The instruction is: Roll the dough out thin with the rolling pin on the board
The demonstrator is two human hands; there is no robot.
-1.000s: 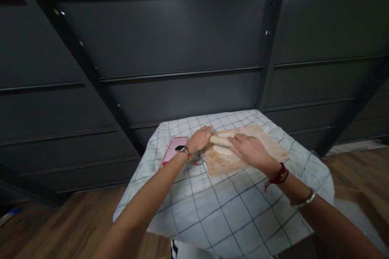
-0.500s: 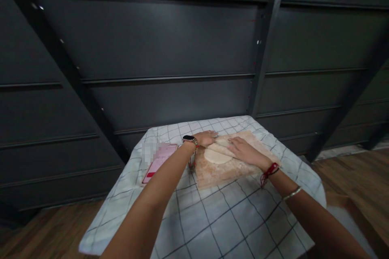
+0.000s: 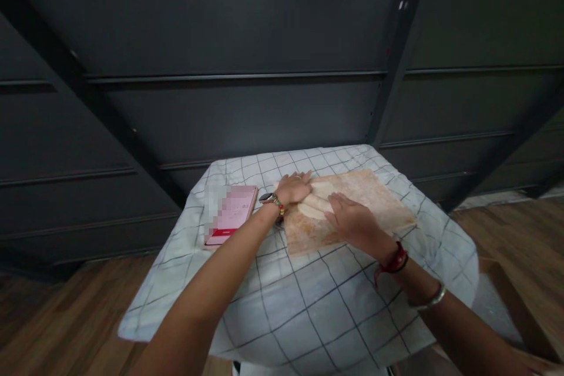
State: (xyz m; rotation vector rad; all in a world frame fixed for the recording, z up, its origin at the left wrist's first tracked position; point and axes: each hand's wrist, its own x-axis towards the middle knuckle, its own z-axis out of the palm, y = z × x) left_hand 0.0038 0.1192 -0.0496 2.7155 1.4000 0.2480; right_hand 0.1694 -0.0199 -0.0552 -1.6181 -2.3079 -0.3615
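A pale rolling pin (image 3: 317, 202) lies slantwise across a flat round of dough (image 3: 311, 212), which shows on both sides of it. My left hand (image 3: 294, 188) rests over the pin's far left end, fingers stretched out and spread. Over its near right end lies my right hand (image 3: 352, 216), with the fingers extended and the palm down. Both hands press on the pin rather than wrap around it; its ends are hidden beneath them. Under the dough is a floury, tan rectangular board or sheet (image 3: 308, 241).
A phone (image 3: 233, 211) with a pink screen lies left of my left forearm. The table wears a white checked cloth (image 3: 299, 299). A dark panelled wall (image 3: 247, 117) stands behind it. At the lower right, an open cardboard box (image 3: 506, 299) sits on the wooden floor.
The pin has rolled toward me over the dough, so more dough shows on its far side. Both hands moved with it. The camera view has also shifted.
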